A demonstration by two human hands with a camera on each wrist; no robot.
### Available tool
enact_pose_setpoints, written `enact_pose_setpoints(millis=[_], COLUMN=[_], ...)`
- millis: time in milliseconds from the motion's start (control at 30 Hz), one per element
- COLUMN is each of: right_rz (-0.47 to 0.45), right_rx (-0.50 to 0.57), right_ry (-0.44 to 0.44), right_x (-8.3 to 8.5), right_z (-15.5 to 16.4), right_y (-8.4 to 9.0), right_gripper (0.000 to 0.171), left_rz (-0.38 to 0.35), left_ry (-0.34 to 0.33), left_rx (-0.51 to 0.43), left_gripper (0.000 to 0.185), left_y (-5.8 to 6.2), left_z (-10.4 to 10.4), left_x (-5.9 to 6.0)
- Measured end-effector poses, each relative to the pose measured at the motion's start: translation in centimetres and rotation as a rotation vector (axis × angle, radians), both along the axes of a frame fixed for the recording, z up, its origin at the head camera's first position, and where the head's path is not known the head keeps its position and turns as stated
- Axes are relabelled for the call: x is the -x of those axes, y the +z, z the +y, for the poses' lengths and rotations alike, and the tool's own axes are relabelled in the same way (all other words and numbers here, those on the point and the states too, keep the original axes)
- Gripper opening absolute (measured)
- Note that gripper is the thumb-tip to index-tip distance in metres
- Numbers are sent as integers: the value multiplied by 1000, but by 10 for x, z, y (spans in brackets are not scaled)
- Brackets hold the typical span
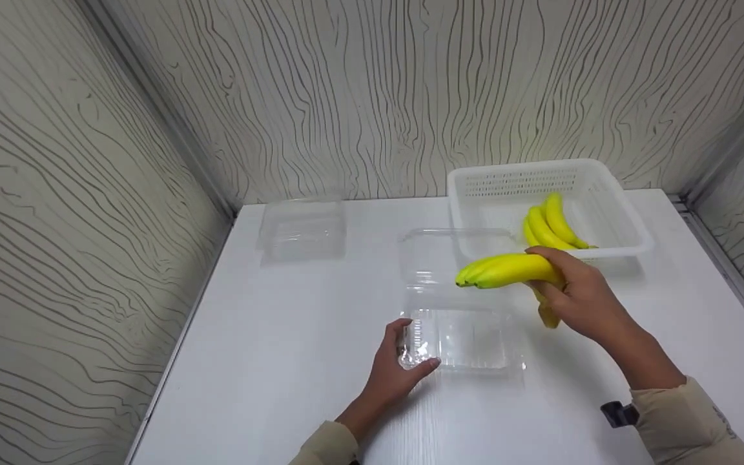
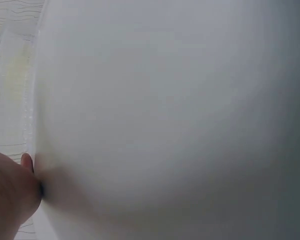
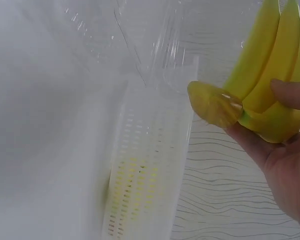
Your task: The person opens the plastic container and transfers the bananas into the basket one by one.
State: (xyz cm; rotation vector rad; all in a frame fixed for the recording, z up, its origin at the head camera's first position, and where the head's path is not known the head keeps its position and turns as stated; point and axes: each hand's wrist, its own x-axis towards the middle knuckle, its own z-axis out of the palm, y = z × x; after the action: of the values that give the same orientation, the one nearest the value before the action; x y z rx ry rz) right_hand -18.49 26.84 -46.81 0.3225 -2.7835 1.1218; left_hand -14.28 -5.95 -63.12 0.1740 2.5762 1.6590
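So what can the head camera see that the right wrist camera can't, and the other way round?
Only the head view shows the left hand holding the near corner of the open clear clamshell box, a second clear box at the far left of the white table, and a second banana bunch lying in the white basket.

Only the right wrist view shows the cut stem end of the held bananas close up.

Both show the right hand gripping a banana bunch, the basket and clear plastic.
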Motion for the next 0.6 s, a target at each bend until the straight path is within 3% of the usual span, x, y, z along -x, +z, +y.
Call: enact_pose_setpoints(millis=[200, 600], right_rz=[18, 2], right_rx=[14, 62], right_ry=[-34, -125], right_x=[5, 13], right_z=[11, 41], right_y=[7, 17], right_gripper=[45, 51], left_rz=[11, 41], left_ry=[14, -19], left_rx=[0, -3], left_gripper=[90, 89], left_y=[0, -1], left_z=[-9, -19], left_x=[2, 5])
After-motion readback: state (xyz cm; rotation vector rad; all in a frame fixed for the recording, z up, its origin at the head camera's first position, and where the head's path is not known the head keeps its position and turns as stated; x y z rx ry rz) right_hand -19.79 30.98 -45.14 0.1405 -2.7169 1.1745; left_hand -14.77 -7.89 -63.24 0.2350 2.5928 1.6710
